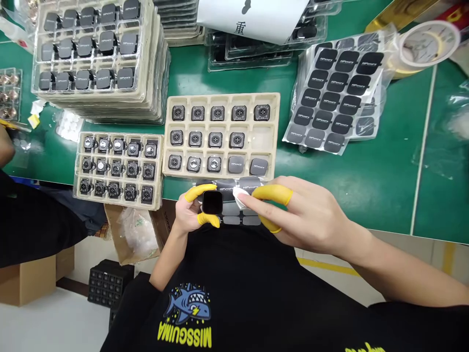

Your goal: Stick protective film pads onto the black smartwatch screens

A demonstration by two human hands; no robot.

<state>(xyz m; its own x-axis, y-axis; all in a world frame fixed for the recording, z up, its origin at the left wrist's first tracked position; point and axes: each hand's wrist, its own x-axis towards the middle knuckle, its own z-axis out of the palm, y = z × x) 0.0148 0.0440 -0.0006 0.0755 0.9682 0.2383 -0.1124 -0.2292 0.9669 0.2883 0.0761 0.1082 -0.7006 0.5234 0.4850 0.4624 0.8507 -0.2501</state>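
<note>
My left hand, with yellow finger covers, grips a square watch body by its edges, dark screen up. Just right of it, my right hand pinches a small white cloth, also with yellow covers on some fingers. A sheet of dark square stickers lies beneath, at the table's front edge, partly hidden by the hands. Beyond the hands sits a beige tray of watch bodies in three rows. Two pieces at its front right show dark printed covers, and one pocket in the middle row holds nothing.
A smaller tray of watch bodies stands left, before a tall stack of trays. Sticker sheets and a tape roll lie right. Behind are clear trays under white paper. A person's dark sleeve shows left.
</note>
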